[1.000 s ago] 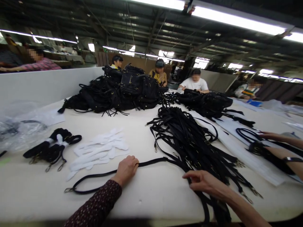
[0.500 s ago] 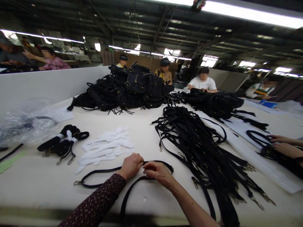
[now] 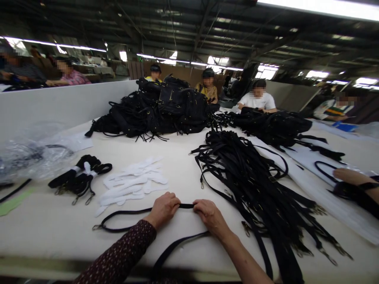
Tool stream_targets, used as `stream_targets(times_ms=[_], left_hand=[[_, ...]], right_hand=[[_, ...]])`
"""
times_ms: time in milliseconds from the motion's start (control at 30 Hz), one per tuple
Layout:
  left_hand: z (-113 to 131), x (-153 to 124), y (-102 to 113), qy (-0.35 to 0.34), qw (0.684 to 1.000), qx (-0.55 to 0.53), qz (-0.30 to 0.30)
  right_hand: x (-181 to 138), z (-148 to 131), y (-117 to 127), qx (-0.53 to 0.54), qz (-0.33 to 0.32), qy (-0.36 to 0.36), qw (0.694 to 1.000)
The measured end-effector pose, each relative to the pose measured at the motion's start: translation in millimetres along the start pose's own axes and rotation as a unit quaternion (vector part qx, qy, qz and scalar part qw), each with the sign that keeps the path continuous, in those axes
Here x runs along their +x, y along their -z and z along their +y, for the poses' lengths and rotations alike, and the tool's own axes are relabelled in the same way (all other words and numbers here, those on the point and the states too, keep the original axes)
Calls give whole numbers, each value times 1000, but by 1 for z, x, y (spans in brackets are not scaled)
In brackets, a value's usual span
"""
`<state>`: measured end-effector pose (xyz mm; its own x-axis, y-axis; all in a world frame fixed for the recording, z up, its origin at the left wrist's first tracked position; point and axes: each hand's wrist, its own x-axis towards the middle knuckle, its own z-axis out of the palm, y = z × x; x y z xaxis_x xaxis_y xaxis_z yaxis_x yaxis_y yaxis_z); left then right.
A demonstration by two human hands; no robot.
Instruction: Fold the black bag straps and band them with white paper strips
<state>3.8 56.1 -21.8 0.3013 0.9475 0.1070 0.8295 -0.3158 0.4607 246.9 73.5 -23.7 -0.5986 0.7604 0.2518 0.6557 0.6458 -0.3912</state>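
Observation:
A black strap (image 3: pixel 124 213) lies folded on the white table (image 3: pixel 59 232) near its front edge. My left hand (image 3: pixel 163 208) is closed on the strap at the fold, and my right hand (image 3: pixel 211 215) grips the same strap a short way to the right. A metal clip (image 3: pixel 96 227) ends the strap at the left. The strap's other length runs back under my right forearm and off the front edge.
A big heap of black straps (image 3: pixel 251 181) lies right of my hands. White paper pieces (image 3: pixel 133 183) and bundled straps (image 3: pixel 78 177) sit to the left, with plastic bags (image 3: pixel 32 152) beyond. Black bags (image 3: pixel 166 108) are piled at the back. Another person's hands (image 3: pixel 352 177) work at the right.
My right hand drew a strap out of the heap, brought it to my left hand, and now both hold the folded strap a little apart.

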Motion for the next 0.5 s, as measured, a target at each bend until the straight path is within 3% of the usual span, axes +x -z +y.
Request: stream_targets(times_ms=[133, 300, 500], left_hand=[[21, -18, 12, -13, 1000, -20, 9], [44, -77, 12, -104, 994, -20, -4], [10, -114, 13, -56, 993, 81, 58]], right_hand=[[1, 2, -3, -5, -1, -35, 999], [-2, 2, 5, 20, -15, -1, 1000], [-12, 13, 32, 17, -118, 122, 985]])
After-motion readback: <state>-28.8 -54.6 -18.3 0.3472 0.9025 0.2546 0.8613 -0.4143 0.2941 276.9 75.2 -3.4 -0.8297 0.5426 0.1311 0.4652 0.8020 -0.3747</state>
